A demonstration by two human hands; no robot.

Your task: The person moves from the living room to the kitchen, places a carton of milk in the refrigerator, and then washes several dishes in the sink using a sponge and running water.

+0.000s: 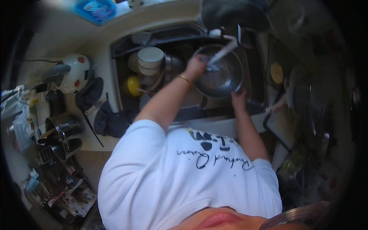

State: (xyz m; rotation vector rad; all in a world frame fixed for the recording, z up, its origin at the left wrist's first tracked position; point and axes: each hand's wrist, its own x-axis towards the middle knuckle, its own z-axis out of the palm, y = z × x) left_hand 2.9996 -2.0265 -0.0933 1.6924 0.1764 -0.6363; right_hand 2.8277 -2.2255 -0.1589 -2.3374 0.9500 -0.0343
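Observation:
A round metal bowl (pixel 220 82) is over the right part of a dark sink (pixel 187 110), below a faucet (pixel 225 51). My left hand (pixel 196 67) is at the bowl's upper left, near the faucet's end, with something small and bluish-grey at its fingers; blur hides what it is. My right hand (pixel 239 96) grips the bowl's rim at the lower right. Left of my left hand, a white container (pixel 151 57) stands among other dishes in the sink, beside a yellow round item (pixel 133 86).
A white kettle (pixel 74 73) with red spots stands on the left counter, near dark cloths (pixel 110 120) and a metal pot (pixel 64 126). A blue container (pixel 96 10) sits beyond the sink. Dishes crowd the dim right side.

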